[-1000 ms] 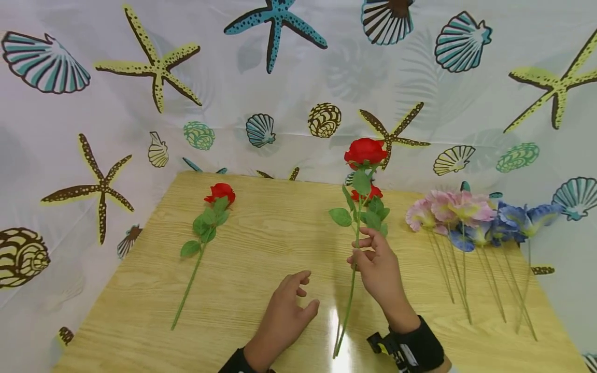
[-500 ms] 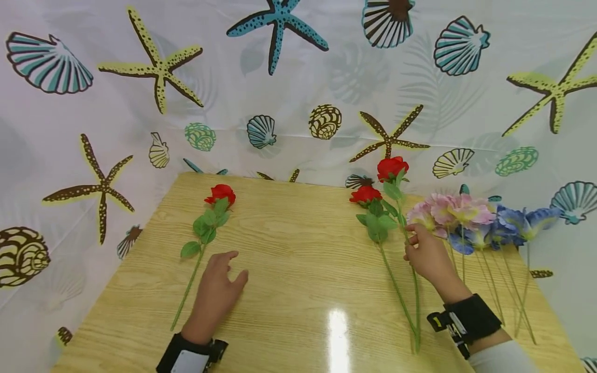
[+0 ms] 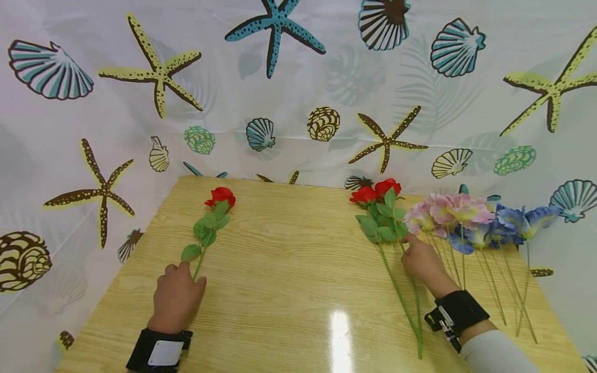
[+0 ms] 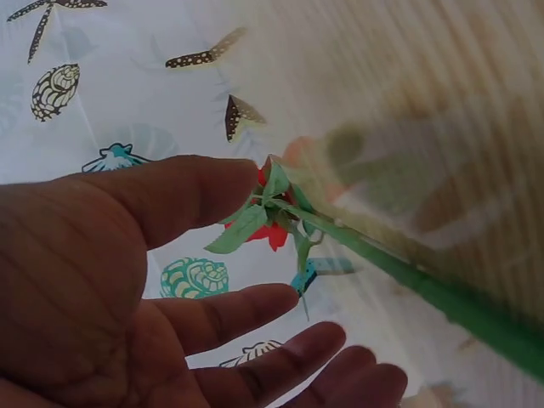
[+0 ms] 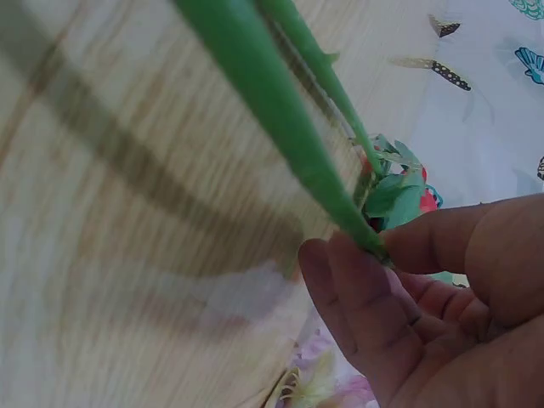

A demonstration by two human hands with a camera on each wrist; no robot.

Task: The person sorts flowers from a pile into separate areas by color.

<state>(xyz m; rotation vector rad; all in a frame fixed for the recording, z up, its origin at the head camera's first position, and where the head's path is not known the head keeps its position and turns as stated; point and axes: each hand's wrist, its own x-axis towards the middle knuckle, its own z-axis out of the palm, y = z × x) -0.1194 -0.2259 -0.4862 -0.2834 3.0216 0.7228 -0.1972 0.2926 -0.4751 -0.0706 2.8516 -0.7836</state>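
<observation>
On the left of the table lies a red artificial rose (image 3: pixel 221 197) with green leaves. My left hand (image 3: pixel 174 295) is at its lower stem; in the left wrist view the thumb and fingers are spread, with the green stem (image 4: pixel 399 272) beyond them and not gripped. My right hand (image 3: pixel 422 264) pinches the stem of a second red rose (image 3: pixel 389 187), and in the right wrist view thumb and fingertips meet on that stem (image 5: pixel 280 119). This rose lies beside another red rose (image 3: pixel 363 195), their leaves overlapping and lower stems crossing.
To the right of my right hand lie several pink artificial flowers (image 3: pixel 459 210) and blue flowers (image 3: pixel 527 223) with thin stems. A white cloth (image 3: pixel 289 93) printed with shells and starfish hangs behind the wooden table (image 3: pixel 280 248).
My right hand has moved right with its rose and lowered it beside the other right-hand rose. My left hand has moved left from the table's middle to the stem of the left rose.
</observation>
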